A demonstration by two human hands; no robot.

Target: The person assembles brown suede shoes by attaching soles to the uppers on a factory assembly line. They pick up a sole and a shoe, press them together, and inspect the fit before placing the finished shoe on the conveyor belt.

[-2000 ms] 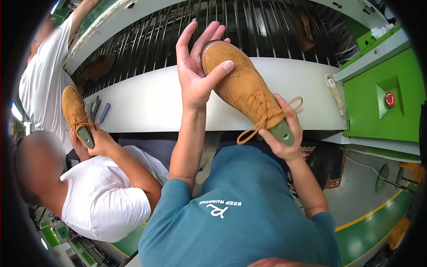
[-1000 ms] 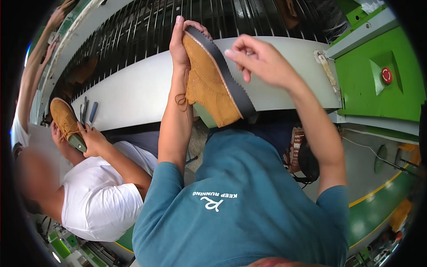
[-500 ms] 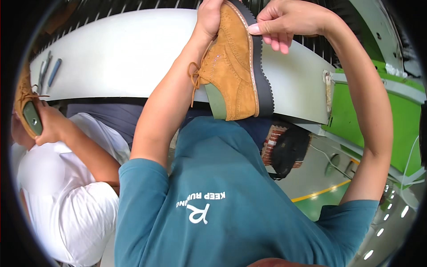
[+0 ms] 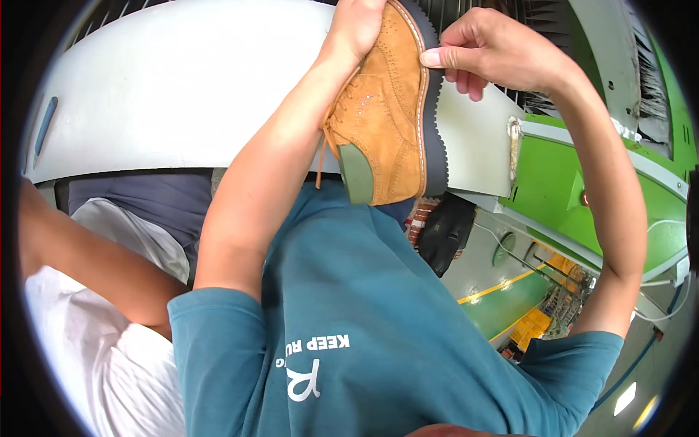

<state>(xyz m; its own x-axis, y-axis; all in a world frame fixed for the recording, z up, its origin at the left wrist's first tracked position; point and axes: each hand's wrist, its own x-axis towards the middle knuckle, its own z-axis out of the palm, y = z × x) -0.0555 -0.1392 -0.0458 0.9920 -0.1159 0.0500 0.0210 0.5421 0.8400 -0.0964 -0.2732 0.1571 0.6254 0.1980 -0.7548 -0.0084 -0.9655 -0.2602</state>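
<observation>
A tan suede lace-up shoe [image 4: 397, 124] with perforated trim, a green heel patch and a thick black ridged sole is tilted on its side above the white table's front edge. My left hand [image 4: 357, 29] is closed around its toe end at the top of the view; those fingertips are mostly hidden. On the sole side, my right hand [image 4: 495, 58] has its fingers curled, and its thumb tip meets the pale stitched welt. Whatever may be pinched there is too small to make out. The shoe's laces hang on its left side.
A long white table [image 4: 182, 87] runs across in front of me, with a blue slim tool [image 4: 46, 125] at its left end. At left, a person's arm [image 4: 102, 255] is close by. Green machinery [image 4: 561, 156] stands right; a black bag [image 4: 445, 233] hangs below the table.
The view has shifted, and the shoe now appears slightly right and lower. My right thumb stays at the welt. The neighbour's shoe and a grey tool have left the view.
</observation>
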